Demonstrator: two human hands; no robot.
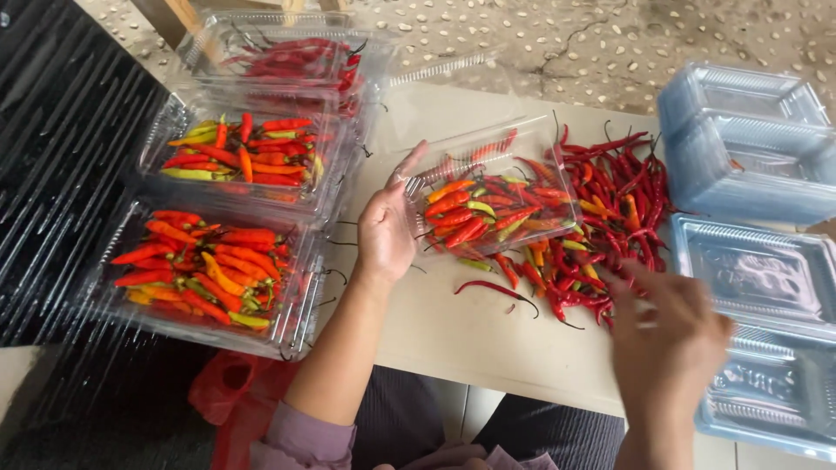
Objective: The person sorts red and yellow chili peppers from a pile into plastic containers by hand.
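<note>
At the left of the frame, three filled clear trays of red, orange and green chillies sit in a column, reaching to the upper left. At centre, the left hand grips the near left edge of an open clear clamshell box, partly filled with chillies and tilted on the pale table. Just right of it lies a loose heap of red chillies. Lower right, the right hand is motion-blurred above the table; its grip cannot be determined. Empty bluish trays are stacked at the right edge.
</note>
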